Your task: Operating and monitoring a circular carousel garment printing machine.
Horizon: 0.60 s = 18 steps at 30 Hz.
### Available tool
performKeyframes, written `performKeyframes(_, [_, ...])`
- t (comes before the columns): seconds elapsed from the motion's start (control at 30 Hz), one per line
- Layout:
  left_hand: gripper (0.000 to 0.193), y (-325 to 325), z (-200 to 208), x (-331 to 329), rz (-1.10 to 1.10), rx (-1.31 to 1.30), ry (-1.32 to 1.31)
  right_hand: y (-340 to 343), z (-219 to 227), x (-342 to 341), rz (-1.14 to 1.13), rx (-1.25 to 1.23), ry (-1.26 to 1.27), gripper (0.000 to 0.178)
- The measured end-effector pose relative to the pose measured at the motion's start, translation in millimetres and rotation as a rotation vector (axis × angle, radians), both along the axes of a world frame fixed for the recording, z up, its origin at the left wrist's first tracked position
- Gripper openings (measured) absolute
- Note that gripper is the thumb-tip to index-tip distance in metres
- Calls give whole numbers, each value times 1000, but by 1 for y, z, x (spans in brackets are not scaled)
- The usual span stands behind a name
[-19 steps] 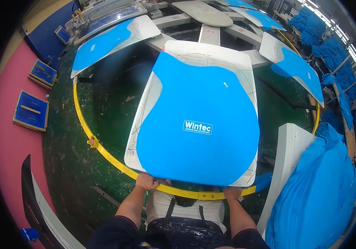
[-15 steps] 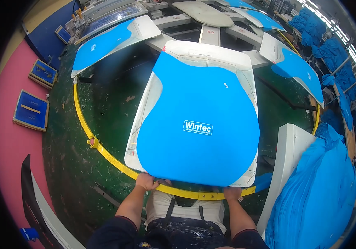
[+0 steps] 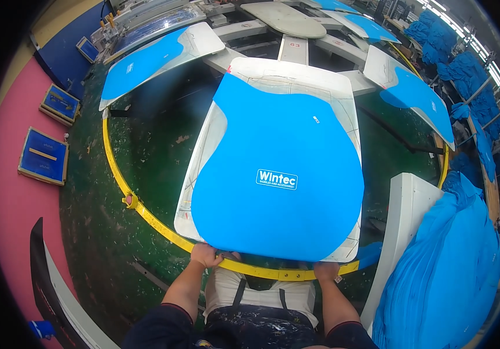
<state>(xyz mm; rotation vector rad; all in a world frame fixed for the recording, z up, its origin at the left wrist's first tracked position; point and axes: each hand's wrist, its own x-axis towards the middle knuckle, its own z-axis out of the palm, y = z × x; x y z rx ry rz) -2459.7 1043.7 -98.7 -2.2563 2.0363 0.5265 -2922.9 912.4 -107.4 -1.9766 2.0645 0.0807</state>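
A light-blue cut fabric panel (image 3: 279, 139) with a white printed patch lies flat on a white board (image 3: 203, 134) in front of me. Just beyond the board's near edge runs a curved yellow rail (image 3: 267, 271). My left hand (image 3: 206, 256) is closed over the rail by the board's near left corner, its thumb pointing inward. At the near right, my right hand (image 3: 326, 271) closes over the same rail, its fingertips hidden under the board's edge. Both hands are right beside the panel's near edge, and whether they touch the fabric cannot be told.
A tall stack of blue fabric panels (image 3: 442, 267) stands at my right behind a white upright (image 3: 391, 232). Other boards with blue panels (image 3: 139, 70) sit on the machine's arms (image 3: 295, 49). Framed screens (image 3: 43, 156) lean at the pink wall. A black-edged board (image 3: 52, 285) is lower left.
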Motion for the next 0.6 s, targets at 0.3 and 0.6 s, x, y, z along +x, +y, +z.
performKeyframes(0.3, [44,3,-7,3,-10,-58,-2,1,-2,2,20,-34,2,37])
performKeyframes(0.6, [42,-4,10,-5,3,-20,41,2,-10,-6,-13,-6,-4,37])
